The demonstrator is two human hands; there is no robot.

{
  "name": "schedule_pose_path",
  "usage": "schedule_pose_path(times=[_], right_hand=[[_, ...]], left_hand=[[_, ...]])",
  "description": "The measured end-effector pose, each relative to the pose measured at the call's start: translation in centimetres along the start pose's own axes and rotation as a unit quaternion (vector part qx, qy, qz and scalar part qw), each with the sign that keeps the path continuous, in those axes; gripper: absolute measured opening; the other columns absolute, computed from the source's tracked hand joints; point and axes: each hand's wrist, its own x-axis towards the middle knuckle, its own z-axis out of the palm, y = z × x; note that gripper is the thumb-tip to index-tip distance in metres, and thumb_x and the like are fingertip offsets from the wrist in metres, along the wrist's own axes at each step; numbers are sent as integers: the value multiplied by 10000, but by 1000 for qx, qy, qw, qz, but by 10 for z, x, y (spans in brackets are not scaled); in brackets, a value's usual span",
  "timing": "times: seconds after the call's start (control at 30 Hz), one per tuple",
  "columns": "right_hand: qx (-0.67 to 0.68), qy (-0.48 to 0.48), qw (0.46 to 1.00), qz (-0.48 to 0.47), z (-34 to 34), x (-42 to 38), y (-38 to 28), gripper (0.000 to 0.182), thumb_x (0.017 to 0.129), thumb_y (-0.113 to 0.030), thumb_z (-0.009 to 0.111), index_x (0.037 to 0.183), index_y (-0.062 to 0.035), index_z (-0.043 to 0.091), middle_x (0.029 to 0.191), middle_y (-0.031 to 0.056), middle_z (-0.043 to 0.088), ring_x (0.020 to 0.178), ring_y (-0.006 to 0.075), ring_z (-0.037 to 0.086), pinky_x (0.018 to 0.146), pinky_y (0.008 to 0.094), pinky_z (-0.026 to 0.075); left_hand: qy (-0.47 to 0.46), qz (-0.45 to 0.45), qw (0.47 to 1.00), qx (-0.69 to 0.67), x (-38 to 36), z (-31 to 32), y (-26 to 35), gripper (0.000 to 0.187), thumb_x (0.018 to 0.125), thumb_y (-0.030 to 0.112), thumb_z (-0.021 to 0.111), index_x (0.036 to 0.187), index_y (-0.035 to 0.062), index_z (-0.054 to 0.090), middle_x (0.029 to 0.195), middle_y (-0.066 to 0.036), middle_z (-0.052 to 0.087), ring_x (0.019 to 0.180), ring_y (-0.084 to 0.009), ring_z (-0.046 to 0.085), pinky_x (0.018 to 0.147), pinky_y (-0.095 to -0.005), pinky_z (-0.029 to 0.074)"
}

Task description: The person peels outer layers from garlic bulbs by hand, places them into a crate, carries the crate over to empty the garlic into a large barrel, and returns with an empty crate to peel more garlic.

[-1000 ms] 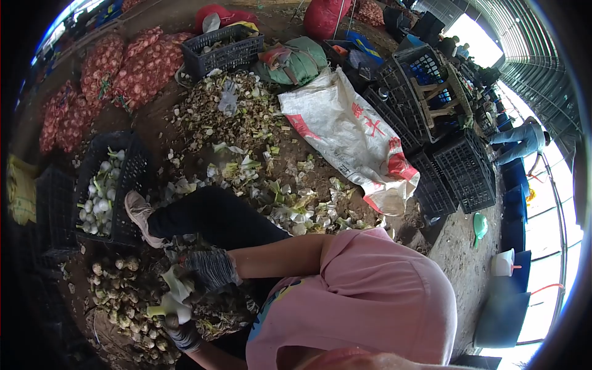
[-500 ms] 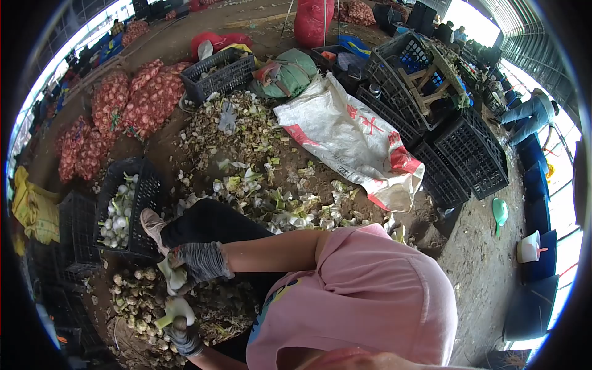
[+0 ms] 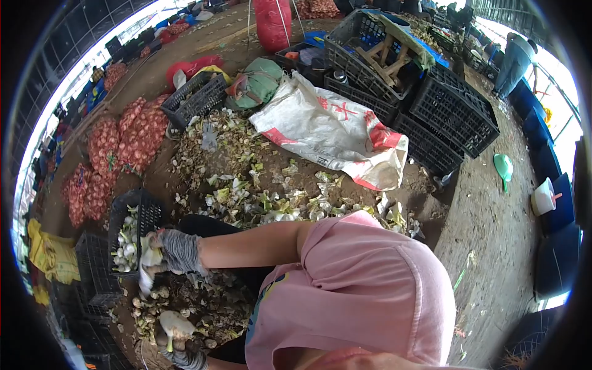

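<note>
My right hand [image 3: 174, 251], in a grey knit glove, is closed around pale garlic [image 3: 150, 256] with some green in it. Blur hides whether this is a bulb or loose skins. It is beside the near edge of a black plastic crate [image 3: 150, 213] that holds white garlic bulbs [image 3: 126, 246]. Lower down, my left hand [image 3: 184, 356], also gloved, grips a whitish garlic bulb [image 3: 176, 324] with a short greenish stem pointing down. Beneath both hands lies a pile of untrimmed, brownish garlic bulbs [image 3: 145, 317] on the ground.
Peeled skins and leaves [image 3: 259, 197] litter the ground. A white woven sack [image 3: 333, 132] lies beyond them. Red net bags [image 3: 139, 139] stand at the upper left, stacked black crates [image 3: 453, 108] at the upper right. A person [image 3: 517, 61] bends over farther off.
My right hand has moved left and slightly up towards the crate with the garlic. My left hand has shifted slightly, its bulb now stem down. The camera view has shifted.
</note>
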Motion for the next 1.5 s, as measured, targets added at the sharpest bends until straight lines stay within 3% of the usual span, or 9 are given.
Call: schedule_pose_path(times=[0.3,0.4,0.43,0.53,0.67,0.77,1.03,1.13,1.5], right_hand=[[-243,-255,919,-179,7,17,33,285,784,-140,553,1055,-112,469,987,80,550,920,200,539,691,303,468],[-862,-183,472,13,-10,-8,40,556,792,-338,536,1279,-132,363,1158,155,479,1099,241,427,885,367,344],[-795,-200,558,129,-19,0,42,579,775,-378,537,1269,-125,374,1151,162,481,1093,260,433,893,374,340],[-796,-256,523,-164,-22,2,44,244,820,-178,524,1029,-54,544,949,87,580,873,154,552,750,263,437],[-684,-241,661,-192,-4,21,70,258,758,-54,605,1015,-58,586,978,69,608,876,143,577,763,259,463],[-603,-206,769,-58,-9,28,95,317,723,-26,646,1032,-42,578,989,78,606,884,137,578,749,261,481],[-781,-304,540,-78,-9,44,122,268,732,-103,642,979,-10,595,917,159,613,813,199,607,713,285,478],[-785,-280,550,54,-13,55,145,263,749,-118,617,992,-20,592,917,162,612,805,227,605,718,290,472],[-787,-420,449,42,-20,73,212,272,691,-77,596,957,-20,585,836,151,606,747,294,582,680,338,463]], left_hand=[[100,45,994,24,-1,-33,26,546,760,299,605,1163,-29,438,1165,-127,465,1064,-238,437,928,-382,336],[180,24,964,192,-10,-39,39,473,773,267,579,1122,-32,466,1125,-138,489,1044,-236,443,923,-358,335],[182,9,959,216,-14,-31,44,434,780,238,569,1109,-28,473,1095,-125,509,995,-209,466,873,-327,371],[153,-9,973,172,-10,-21,54,354,762,178,585,1058,-8,530,1005,-83,558,896,-186,512,792,-293,415],[179,48,982,30,-18,-29,46,355,704,22,662,1041,9,548,998,-111,590,837,-181,580,769,-302,464],[211,-22,975,62,-24,-39,45,328,661,28,695,968,6,582,966,-110,609,835,-176,591,769,-300,472],[190,0,877,441,-28,-48,50,344,560,141,756,866,45,632,788,-91,622,705,-222,596,640,-290,470],[174,-70,827,529,-27,-50,54,337,566,191,747,869,80,650,758,-94,607,690,-247,584,618,-312,466],[198,-131,804,545,-54,-98,52,350,520,182,780,818,50,653,709,-67,600,650,-191,582,591,-274,460]])
